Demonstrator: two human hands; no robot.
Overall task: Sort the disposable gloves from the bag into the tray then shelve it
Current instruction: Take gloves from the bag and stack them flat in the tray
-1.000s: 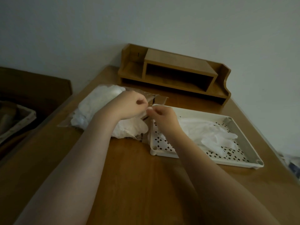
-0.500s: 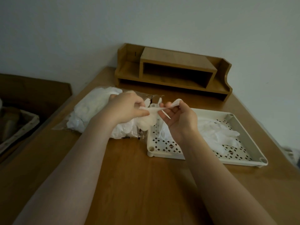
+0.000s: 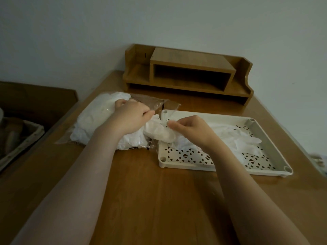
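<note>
- The table (image 3: 150, 200) is seen as smooth wood with a low sheen.
- The shelf (image 3: 187, 73) is made of matt wood.
- The tray (image 3: 265, 138) is shown as perforated, cream, matt plastic.
- The bag (image 3: 155, 103) is formed of clear, glossy film.
- The gloves (image 3: 99, 117) are seen as thin, white, crinkled.

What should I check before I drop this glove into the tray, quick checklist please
1. Right hand pinches the glove: ok.
2. Left hand has let go of it: not ok, it holds the other end.
3. Only one glove pulled: cannot tell.
4. Tray has room beside the gloves in it: ok.
5. Bag lies flat on the table: ok.
</note>
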